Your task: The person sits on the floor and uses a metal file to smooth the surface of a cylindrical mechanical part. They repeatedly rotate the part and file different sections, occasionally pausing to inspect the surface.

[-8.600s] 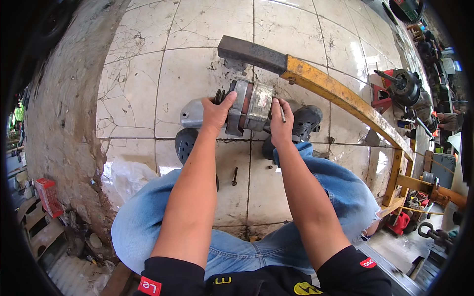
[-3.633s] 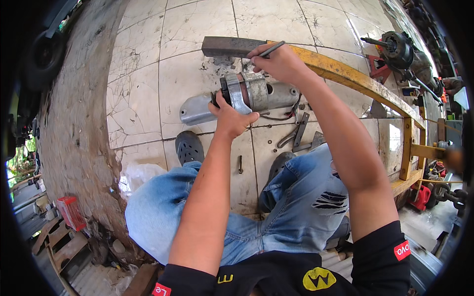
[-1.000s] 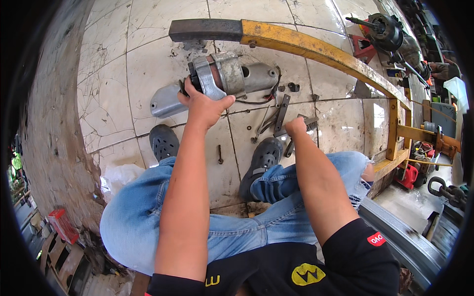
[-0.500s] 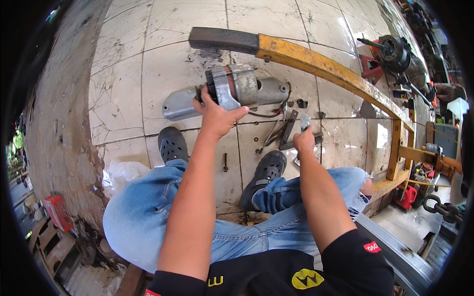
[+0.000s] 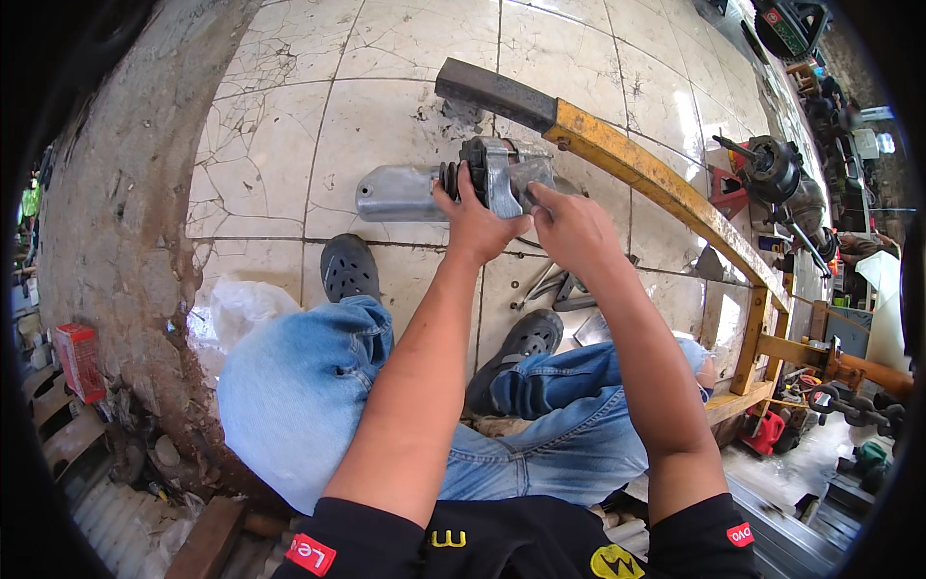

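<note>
My left hand (image 5: 479, 228) grips a silver alternator-like unit (image 5: 498, 185) by its front end, fingers beside the black grooved pulley (image 5: 451, 179) and thumb along the lower housing. The unit rests across a long rounded grey metal piece (image 5: 397, 193) on the floor. Closed at the unit's right side, my right hand (image 5: 579, 230) holds a small grey flat piece (image 5: 531, 174) against the housing. What that piece is made of, I cannot tell. Tools (image 5: 543, 284) lie below my right hand, partly hidden by the arm.
A yellow steel beam (image 5: 646, 174) with a dark end arches over the tiles on the right. Behind it, a greasy mechanical assembly (image 5: 772, 174) sits by a red stand (image 5: 726, 193). My shoes (image 5: 349, 268) flank the work. Crumpled clear plastic (image 5: 249, 309) lies at left.
My right hand has moved up and left from beside the tools to the unit, bringing the small grey piece. My left hand keeps its grip. The view has shifted slightly.
</note>
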Motion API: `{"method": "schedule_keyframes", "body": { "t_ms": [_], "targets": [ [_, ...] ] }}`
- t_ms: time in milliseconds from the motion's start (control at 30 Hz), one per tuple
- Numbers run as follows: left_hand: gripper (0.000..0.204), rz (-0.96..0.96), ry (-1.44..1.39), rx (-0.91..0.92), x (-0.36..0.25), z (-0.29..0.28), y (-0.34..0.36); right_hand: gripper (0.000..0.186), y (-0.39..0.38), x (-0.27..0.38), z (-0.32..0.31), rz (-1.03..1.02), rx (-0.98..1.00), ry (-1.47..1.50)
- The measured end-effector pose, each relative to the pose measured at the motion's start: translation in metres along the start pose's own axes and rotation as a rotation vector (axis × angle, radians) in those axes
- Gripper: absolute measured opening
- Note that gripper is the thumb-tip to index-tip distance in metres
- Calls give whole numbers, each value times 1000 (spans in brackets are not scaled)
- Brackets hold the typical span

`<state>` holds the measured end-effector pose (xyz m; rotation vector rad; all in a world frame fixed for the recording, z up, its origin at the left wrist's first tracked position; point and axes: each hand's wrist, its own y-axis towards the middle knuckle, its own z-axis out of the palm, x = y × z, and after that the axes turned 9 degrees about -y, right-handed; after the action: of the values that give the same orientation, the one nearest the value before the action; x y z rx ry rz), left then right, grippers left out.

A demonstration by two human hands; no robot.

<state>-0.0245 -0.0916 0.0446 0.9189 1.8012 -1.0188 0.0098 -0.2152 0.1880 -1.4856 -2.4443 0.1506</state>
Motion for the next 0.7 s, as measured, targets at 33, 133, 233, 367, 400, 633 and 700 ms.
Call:
{"method": "schedule_keyframes", "body": {
  "t_ms": [33, 133, 233, 367, 400, 633, 700],
  "targets": [
    [140, 11, -26, -23, 3, 1, 1, 38, 1, 10, -5, 20, 17, -5],
    [139, 25, -60, -80, 14, 12, 4, 37, 3, 24, -9, 57, 46, 7],
    [137, 22, -162, -87, 12, 15, 0, 34, 9, 26, -6, 49, 24, 55],
    [137, 4, -177, -82, 6, 13, -4, 33, 18, 35, -13, 69, 63, 56],
    [137, 2, -155, -80, 4, 11, -5, 33, 20, 36, -15, 76, 84, 53],
    [136, 92, -10, -114, 19, 17, -2, 35, 23, 46, -18, 66, 121, 8],
    [133, 92, -37, -92, 20, 19, 2, 34, 19, 48, -19, 99, 133, 27]
  ]
}}
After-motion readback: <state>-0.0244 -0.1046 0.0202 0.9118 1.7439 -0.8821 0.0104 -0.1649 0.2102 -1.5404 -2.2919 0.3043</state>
